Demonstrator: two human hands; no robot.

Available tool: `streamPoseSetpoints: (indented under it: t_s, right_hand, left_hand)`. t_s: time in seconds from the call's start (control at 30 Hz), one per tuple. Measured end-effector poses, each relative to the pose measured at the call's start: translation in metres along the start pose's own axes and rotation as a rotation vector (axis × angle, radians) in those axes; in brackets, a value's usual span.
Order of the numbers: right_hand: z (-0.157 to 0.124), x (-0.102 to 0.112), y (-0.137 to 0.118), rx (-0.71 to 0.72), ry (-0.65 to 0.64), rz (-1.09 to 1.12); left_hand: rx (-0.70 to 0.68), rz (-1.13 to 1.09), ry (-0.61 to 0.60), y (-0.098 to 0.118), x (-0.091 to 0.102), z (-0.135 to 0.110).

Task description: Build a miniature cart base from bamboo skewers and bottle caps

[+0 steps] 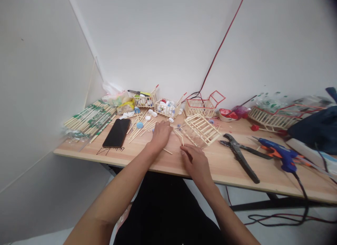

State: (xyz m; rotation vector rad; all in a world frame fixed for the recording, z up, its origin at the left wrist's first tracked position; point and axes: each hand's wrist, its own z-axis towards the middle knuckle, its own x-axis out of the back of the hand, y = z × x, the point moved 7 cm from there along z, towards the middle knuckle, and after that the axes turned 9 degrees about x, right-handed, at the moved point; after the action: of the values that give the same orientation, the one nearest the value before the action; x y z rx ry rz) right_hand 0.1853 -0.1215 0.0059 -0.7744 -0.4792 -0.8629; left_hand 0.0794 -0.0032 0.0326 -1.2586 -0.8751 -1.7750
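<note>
My left hand (161,135) is low over the table, its fingers bent down beside a white bottle cap (171,120); what lies under the fingertips is hidden. My right hand (196,160) is closer to the front edge, thumb and fingers closed on the end of a thin wooden stick (182,140). Another stick (167,152) pokes out below my left wrist. Just beyond my right hand, a small slatted frame of sticks (202,129) lies tilted on the table. Loose sticks (143,129) and a blue cap (139,125) are spread left of my left hand.
Small stick carts (201,106) line the wall, some holding caps. A black phone (117,133) and packaged sticks (91,118) lie left. Pliers (239,155) and a blue glue gun (283,155) with a trailing cord lie right. A red dish (228,115) stands behind.
</note>
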Motion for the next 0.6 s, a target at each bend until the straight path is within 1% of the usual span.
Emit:
streamPoseSetpoints:
  t_s: [0.6]
  right_hand:
    - [0.0001,0.0001,-0.0006,-0.009,-0.007,0.005]
  left_hand:
    - [0.008,0.000,-0.009,0.0003,0.0009,-0.0004]
